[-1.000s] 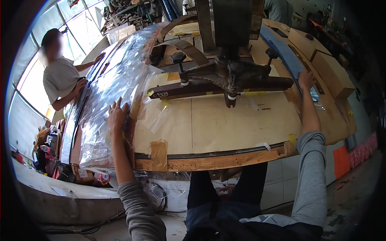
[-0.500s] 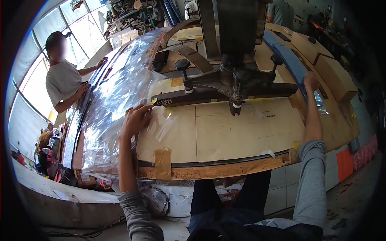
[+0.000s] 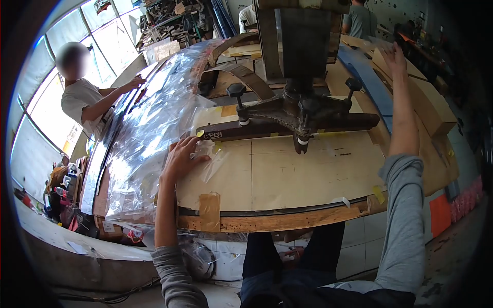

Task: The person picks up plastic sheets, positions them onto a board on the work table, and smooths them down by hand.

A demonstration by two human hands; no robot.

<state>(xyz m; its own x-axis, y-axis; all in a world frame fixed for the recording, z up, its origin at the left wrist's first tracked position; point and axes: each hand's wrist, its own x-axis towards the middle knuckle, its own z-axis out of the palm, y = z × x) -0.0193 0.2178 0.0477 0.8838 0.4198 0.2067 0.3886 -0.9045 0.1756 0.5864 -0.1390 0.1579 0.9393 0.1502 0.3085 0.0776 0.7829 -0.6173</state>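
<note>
My left hand [image 3: 182, 158] rests with fingers apart on the pale board [image 3: 298, 174], beside a piece of clear film and the left end of a dark metal bar [image 3: 287, 129]. The bar lies across the board, under a heavy metal clamp bracket [image 3: 303, 105]. My right hand [image 3: 395, 62] is raised at the far right, above the cardboard boxes. Its fingers look pinched, and a faint sheet of clear plastic film [image 3: 379, 44] shows at the fingertips. A blue strip [image 3: 367, 77] lies left of that arm.
Wrinkled clear plastic sheeting [image 3: 154, 133] covers the table's left side. A person [image 3: 84, 97] stands beyond it, hands over dark strips. Cardboard boxes [image 3: 429, 102] sit on the right. Brown tape [image 3: 209, 211] crosses the front wooden edge [image 3: 287, 219]. Other people stand at the back.
My right hand has moved up and away from the blue strip, and the clear film beside it has left its spot. My left hand has shifted slightly right, its thumb now spread.
</note>
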